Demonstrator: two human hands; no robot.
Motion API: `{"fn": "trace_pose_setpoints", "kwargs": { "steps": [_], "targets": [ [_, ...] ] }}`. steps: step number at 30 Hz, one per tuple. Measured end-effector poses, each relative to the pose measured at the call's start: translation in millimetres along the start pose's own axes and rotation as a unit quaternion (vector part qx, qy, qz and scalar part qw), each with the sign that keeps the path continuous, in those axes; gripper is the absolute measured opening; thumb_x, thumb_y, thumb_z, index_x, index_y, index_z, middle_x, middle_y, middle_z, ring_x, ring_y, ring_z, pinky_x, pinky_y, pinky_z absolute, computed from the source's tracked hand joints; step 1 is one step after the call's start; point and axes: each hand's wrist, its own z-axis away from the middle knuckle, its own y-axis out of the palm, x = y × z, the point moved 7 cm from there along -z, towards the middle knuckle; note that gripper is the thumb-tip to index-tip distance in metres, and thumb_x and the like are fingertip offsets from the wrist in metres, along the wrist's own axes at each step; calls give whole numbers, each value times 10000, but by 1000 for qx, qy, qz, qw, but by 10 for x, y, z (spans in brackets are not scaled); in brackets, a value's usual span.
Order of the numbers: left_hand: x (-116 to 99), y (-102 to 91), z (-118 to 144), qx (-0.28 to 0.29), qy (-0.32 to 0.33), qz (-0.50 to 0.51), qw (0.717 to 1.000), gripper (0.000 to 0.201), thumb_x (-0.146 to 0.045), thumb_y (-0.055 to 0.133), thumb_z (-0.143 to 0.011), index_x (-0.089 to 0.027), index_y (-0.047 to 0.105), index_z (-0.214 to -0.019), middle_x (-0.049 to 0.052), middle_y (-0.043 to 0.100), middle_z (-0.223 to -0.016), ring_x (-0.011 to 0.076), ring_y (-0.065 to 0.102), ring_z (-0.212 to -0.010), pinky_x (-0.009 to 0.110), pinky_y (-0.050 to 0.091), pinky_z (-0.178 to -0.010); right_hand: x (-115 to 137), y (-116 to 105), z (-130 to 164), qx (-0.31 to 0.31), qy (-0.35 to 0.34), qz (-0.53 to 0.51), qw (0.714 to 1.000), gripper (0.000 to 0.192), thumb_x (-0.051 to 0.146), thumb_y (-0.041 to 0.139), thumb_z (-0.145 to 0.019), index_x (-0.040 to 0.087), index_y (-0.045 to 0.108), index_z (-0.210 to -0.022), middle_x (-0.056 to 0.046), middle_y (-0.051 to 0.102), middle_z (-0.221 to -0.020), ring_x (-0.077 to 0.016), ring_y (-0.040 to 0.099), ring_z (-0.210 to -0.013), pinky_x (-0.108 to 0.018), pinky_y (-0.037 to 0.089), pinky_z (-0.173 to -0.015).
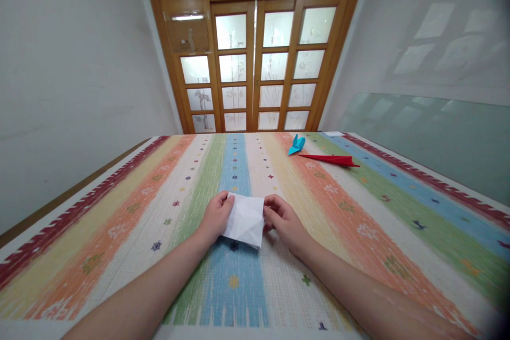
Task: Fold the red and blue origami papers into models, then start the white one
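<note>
A folded white sheet of paper (246, 219) lies on the striped tablecloth (159, 207) in the middle of the table. My left hand (215, 217) pinches its upper left edge with thumb and fingers. My right hand (283, 219) grips its right edge. Both forearms reach in from the bottom of the view and rest low over the cloth.
A small blue folded paper figure (297, 144) and a long red folded paper piece (330, 159) sit at the far right of the table. A wooden door with frosted glass panes (255, 64) stands beyond the table. A glass pane (430, 133) leans on the right wall.
</note>
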Motion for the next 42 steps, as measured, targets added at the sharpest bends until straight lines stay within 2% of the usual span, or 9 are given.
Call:
{"fn": "trace_pose_setpoints", "kwargs": {
  "steps": [3,6,11,16,23,28,33,38,42],
  "targets": [
    [-4,-4,-3,-5,4,-4,1000,296,-470,616,-842,-176,617,-809,7,608,-710,152,531,-619,230,394,-562,-12,4,-1,3,14,-11,1000,290,504,555,-914,214,569,-919,13,555,-765,-125,544,-579,-265,494,-518],
    [-10,-1,4,-7,6,-5,1000,292,-468,627,-834,-177,624,-807,11,615,-715,157,537,-630,232,398,-569,0,10,-9,4,4,6,1000,315,524,569,-907,209,561,-906,13,546,-775,-130,544,-592,-269,499,-513],
    [-45,21,28,-3,17,-6,1000,276,-449,600,-860,-177,627,-825,20,627,-744,162,555,-657,232,409,-574,4,37,4,16,-11,81,997,240,394,678,-854,213,537,-923,-1,591,-800,-165,594,-684,-272,492,-546],
    [-68,51,46,8,17,4,1000,274,-445,614,-846,-173,625,-818,16,620,-740,156,549,-644,233,415,-576,-11,6,0,0,-14,86,996,217,335,687,-825,218,533,-923,1,604,-788,-168,585,-674,-276,464,-562],
    [-116,148,103,58,10,24,998,327,-416,697,-800,-175,643,-1015,40,670,-846,178,606,-734,251,463,-648,39,-72,-6,-42,-56,102,992,159,327,662,-835,228,589,-936,-8,622,-824,-182,578,-723,-291,453,-624],
    [-85,183,88,73,3,48,996,320,-433,680,-813,-167,639,-984,30,652,-807,162,585,-692,242,443,-618,182,-73,36,-56,-114,173,977,110,250,617,-853,238,686,-937,-40,629,-925,-200,579,-830,-296,458,-654],
    [-70,182,87,78,-12,42,996,334,-476,656,-829,-159,646,-934,18,638,-768,149,554,-656,235,422,-600,291,38,97,-19,-134,204,970,151,209,612,-855,260,721,-948,-41,578,-931,-185,573,-815,-264,439,-583],
    [-56,118,79,41,-28,46,998,323,-476,658,-818,-164,651,-901,-1,611,-726,135,525,-618,220,393,-562,292,121,137,32,-126,183,974,190,286,669,-862,257,701,-1047,-65,614,-1065,-206,601,-918,-268,484,-616],
    [7,64,49,5,-50,90,995,346,-491,692,-783,-165,638,-882,-12,587,-704,125,511,-598,211,384,-545,88,102,94,62,-36,58,996,323,438,561,-928,215,665,-1137,-56,629,-937,-150,586,-633,-292,508,-537]
  ]
}}
